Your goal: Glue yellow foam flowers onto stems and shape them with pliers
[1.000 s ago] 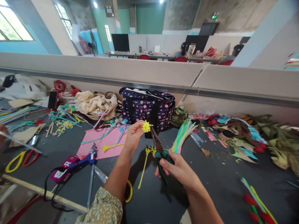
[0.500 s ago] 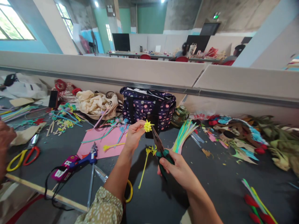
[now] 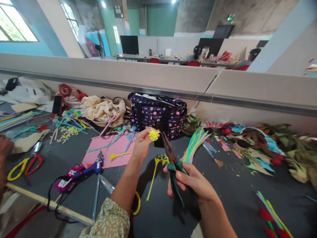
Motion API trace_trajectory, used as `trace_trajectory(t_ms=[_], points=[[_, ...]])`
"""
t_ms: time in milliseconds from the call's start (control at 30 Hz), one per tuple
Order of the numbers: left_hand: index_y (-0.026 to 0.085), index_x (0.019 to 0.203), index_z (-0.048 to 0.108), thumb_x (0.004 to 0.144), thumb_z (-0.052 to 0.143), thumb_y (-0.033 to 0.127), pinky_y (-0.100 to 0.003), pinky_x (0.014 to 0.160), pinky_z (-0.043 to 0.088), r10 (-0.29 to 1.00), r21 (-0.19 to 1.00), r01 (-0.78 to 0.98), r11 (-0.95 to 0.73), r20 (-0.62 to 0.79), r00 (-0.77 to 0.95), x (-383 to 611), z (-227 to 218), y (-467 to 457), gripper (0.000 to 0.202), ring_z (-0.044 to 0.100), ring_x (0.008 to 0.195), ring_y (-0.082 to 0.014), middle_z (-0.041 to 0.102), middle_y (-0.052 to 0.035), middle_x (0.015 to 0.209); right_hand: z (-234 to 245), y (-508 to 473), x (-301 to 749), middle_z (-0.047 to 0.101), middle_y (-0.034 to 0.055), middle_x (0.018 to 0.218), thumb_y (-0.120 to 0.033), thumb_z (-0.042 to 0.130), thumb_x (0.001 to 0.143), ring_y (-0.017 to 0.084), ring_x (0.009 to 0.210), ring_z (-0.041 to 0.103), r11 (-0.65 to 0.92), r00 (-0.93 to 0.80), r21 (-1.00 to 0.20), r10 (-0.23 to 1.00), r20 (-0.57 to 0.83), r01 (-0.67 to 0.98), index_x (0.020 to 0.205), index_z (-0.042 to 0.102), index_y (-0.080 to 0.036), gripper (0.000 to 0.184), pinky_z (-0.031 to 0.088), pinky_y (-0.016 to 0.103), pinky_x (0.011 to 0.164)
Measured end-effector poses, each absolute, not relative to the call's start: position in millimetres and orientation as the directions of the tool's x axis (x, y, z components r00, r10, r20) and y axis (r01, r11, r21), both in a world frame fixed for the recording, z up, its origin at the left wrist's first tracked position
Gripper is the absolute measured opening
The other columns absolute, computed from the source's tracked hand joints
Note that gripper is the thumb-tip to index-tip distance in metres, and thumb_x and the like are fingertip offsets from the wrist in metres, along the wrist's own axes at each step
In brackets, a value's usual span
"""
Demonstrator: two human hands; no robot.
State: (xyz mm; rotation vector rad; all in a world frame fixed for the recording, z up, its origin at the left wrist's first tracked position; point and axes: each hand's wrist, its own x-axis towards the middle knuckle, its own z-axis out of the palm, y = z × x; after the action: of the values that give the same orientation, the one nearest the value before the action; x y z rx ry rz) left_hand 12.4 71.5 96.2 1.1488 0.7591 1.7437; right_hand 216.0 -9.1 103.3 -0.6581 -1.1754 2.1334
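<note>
Between the fingertips of my left hand (image 3: 141,142) is a small yellow pipe-cleaner flower (image 3: 154,135), held up in front of the dark bag. My right hand (image 3: 192,180) grips green-handled needle-nose pliers (image 3: 170,150). The pliers' jaws point up toward the flower and stand slightly apart from it, a little parted. Below, on the dark table, lie a yellow stem (image 3: 153,180) and several small yellow pieces (image 3: 163,160). A bundle of pastel pipe cleaners (image 3: 195,142) rests just beyond my right hand.
A patterned bag (image 3: 156,114) and a green jar (image 3: 192,123) stand against the partition. Pink paper (image 3: 99,145) holds finished stems. At left are a blue glue gun (image 3: 92,169), a magenta tape measure (image 3: 70,177), red-and-yellow scissors (image 3: 34,158) and another person's hand (image 3: 5,145).
The pliers have drawn back from the flower, and their handles have spread wider in my right hand. In my left fingers the flower has turned and shifted slightly left.
</note>
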Motion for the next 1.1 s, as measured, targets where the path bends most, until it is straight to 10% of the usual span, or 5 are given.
trace_trajectory(t_ms=[667, 1100], points=[[0.021, 0.067, 0.074, 0.071, 0.073, 0.019, -0.045, 0.098, 0.047, 0.86, 0.792, -0.348, -0.502, 0.499, -0.106, 11.8, 96.2, 71.9, 0.004, 0.059, 0.077, -0.0155, 0.065, -0.0028, 0.075, 94.3, -11.6, 211.0, 0.046, -0.0067, 0.048, -0.033, 0.069, 0.085, 0.024, 0.062, 0.071, -0.525, -0.756, -0.764, 0.651, -0.076, -0.375, 0.107, 0.064, -0.007, 0.035, 0.055, 0.031, 0.056], [0.02, 0.069, 0.073, 0.072, 0.072, 0.023, -0.043, 0.097, 0.046, 0.863, 0.817, -0.287, -0.5, 0.496, -0.09, 6.9, 95.3, 71.3, 0.005, 0.057, 0.078, -0.0162, 0.061, -0.0027, 0.075, 96.9, -11.3, 214.2, 0.043, -0.0082, 0.051, -0.044, 0.068, 0.085, 0.019, 0.057, 0.067, -0.317, -0.628, -0.931, 0.766, -0.137, -0.184, 0.11, 0.058, -0.011, 0.043, 0.042, 0.021, 0.049]])
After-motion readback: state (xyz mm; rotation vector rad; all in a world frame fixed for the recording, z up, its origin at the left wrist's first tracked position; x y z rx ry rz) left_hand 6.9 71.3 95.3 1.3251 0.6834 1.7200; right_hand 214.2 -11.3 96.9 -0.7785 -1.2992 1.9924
